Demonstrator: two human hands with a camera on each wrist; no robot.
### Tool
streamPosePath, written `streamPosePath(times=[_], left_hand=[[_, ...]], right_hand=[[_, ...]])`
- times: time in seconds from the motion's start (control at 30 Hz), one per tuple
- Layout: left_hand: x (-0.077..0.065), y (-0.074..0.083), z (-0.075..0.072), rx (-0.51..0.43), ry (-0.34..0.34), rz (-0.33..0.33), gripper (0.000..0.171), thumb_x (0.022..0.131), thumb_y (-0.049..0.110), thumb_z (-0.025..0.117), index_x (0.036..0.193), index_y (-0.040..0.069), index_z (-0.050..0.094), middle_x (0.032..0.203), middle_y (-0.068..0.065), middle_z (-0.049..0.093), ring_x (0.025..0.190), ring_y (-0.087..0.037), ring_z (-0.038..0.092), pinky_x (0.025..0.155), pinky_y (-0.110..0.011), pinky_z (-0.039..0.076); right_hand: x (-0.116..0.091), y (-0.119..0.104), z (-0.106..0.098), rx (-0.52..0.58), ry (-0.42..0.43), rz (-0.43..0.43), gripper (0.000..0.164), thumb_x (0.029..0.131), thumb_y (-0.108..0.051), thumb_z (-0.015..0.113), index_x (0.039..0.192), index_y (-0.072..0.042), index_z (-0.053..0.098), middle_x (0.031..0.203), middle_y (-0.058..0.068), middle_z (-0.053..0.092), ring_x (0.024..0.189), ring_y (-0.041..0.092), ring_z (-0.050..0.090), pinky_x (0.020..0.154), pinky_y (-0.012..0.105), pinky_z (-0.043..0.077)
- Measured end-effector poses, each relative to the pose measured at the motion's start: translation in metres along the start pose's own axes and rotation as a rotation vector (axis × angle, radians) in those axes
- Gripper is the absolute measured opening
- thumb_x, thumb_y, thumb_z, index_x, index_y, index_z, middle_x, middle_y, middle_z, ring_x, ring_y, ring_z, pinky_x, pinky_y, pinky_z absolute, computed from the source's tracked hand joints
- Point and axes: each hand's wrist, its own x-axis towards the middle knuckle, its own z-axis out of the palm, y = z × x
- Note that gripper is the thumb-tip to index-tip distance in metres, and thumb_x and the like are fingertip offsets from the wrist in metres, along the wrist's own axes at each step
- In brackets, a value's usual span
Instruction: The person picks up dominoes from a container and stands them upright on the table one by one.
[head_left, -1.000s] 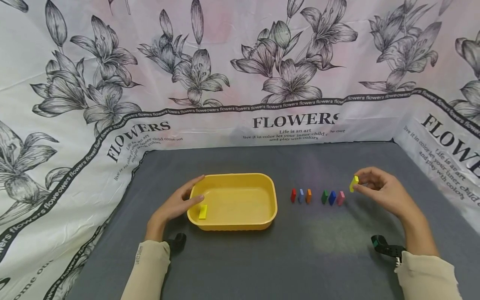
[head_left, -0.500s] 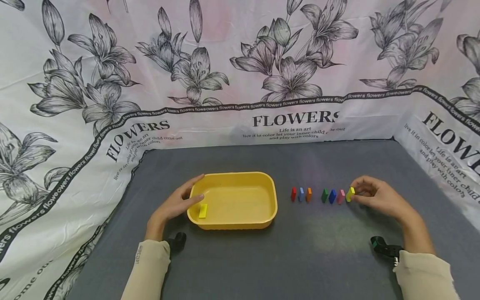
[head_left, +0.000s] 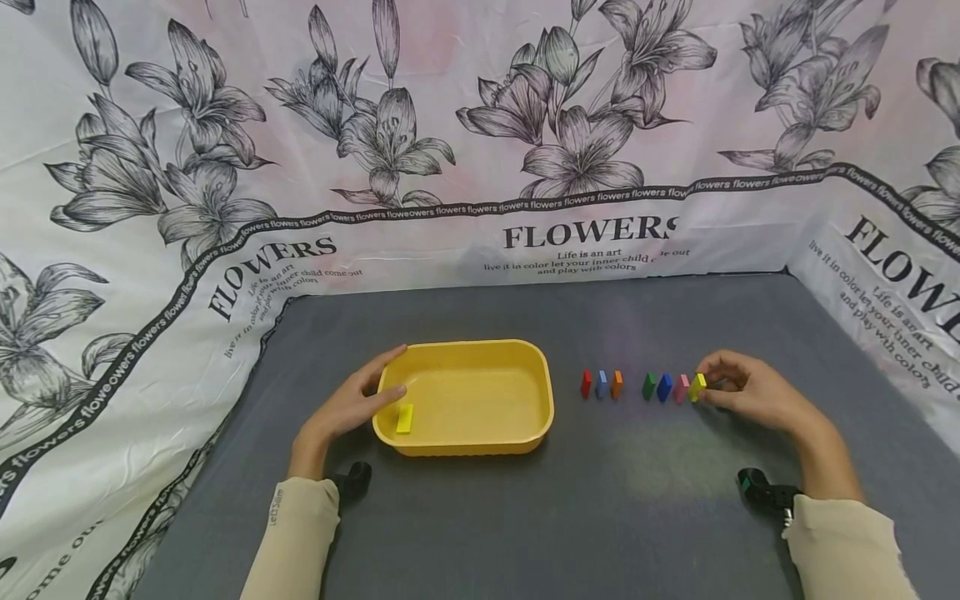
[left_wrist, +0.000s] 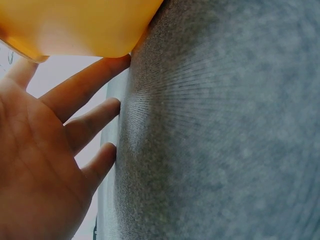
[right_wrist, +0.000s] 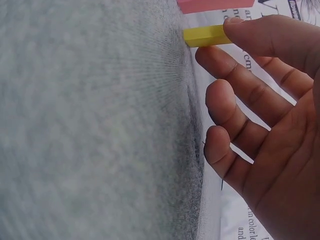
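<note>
In the head view my right hand [head_left: 757, 392] pinches a yellow block [head_left: 697, 387] between thumb and fingers. The block stands upright, its lower end at the tabletop, just right of a pink block [head_left: 682, 388]. In the right wrist view, the thumb lies on one side of the yellow block [right_wrist: 205, 36] and a finger on the other. My left hand [head_left: 348, 406] rests at the left end of a yellow tub [head_left: 462, 447], thumb over the rim. The left wrist view shows its fingers [left_wrist: 90, 125] straight and spread, beside the tub's wall [left_wrist: 80, 30]. Another yellow block [head_left: 405, 418] lies inside the tub.
Left of the pink block stand a blue block [head_left: 664, 387] and a green block [head_left: 648, 386]. After a gap come orange [head_left: 617, 384], light blue [head_left: 602, 384] and red blocks [head_left: 587, 384]. A flower-printed cloth [head_left: 420, 250] borders the grey table [head_left: 525, 525].
My right hand has moved left and down with the yellow block, bringing it to the table beside the pink one. My left hand stays on the tub; the head view has shifted slightly.
</note>
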Motion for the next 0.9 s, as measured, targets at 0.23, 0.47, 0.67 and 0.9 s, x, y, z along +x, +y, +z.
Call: streamPosePath(times=[0.23, 0.47, 0.67, 0.9], left_hand=[[-0.001, -0.001, 0.0, -0.009, -0.007, 0.01, 0.068, 0.099, 0.045, 0.063, 0.159, 0.043, 0.029, 0.164, -0.006, 0.036, 0.138, -0.036, 0.05, 0.116, -0.062, 0.038], [-0.002, -0.002, 0.001, -0.008, -0.002, 0.0, 0.069, 0.099, 0.045, 0.063, 0.159, 0.043, 0.029, 0.164, -0.006, 0.037, 0.135, -0.035, 0.051, 0.115, -0.059, 0.042], [-0.001, -0.001, 0.001, -0.006, 0.003, -0.007, 0.067, 0.1, 0.041, 0.063, 0.158, 0.044, 0.029, 0.165, -0.005, 0.034, 0.138, -0.036, 0.049, 0.116, -0.062, 0.039], [0.0, -0.001, 0.001, 0.006, 0.009, -0.002, 0.066, 0.101, 0.041, 0.061, 0.158, 0.044, 0.029, 0.166, -0.004, 0.033, 0.14, -0.037, 0.048, 0.116, -0.064, 0.037]], right_hand=[[0.0, 0.003, 0.001, 0.007, -0.014, -0.013, 0.027, 0.095, -0.01, 0.071, 0.118, -0.002, 0.059, 0.112, 0.016, 0.069, 0.085, 0.004, 0.065, 0.066, 0.026, 0.05], [-0.001, 0.002, 0.001, 0.022, -0.005, -0.037, 0.028, 0.094, -0.01, 0.073, 0.118, -0.003, 0.059, 0.111, 0.015, 0.069, 0.087, 0.0, 0.065, 0.068, 0.026, 0.053], [-0.004, -0.003, -0.005, -0.015, 0.042, -0.055, 0.037, 0.094, -0.014, 0.074, 0.125, -0.003, 0.059, 0.119, 0.022, 0.067, 0.084, -0.001, 0.063, 0.066, 0.026, 0.053], [-0.008, -0.02, -0.011, -0.075, 0.184, -0.049, 0.046, 0.094, -0.03, 0.074, 0.134, -0.012, 0.059, 0.125, 0.007, 0.066, 0.081, 0.005, 0.054, 0.062, 0.026, 0.047]])
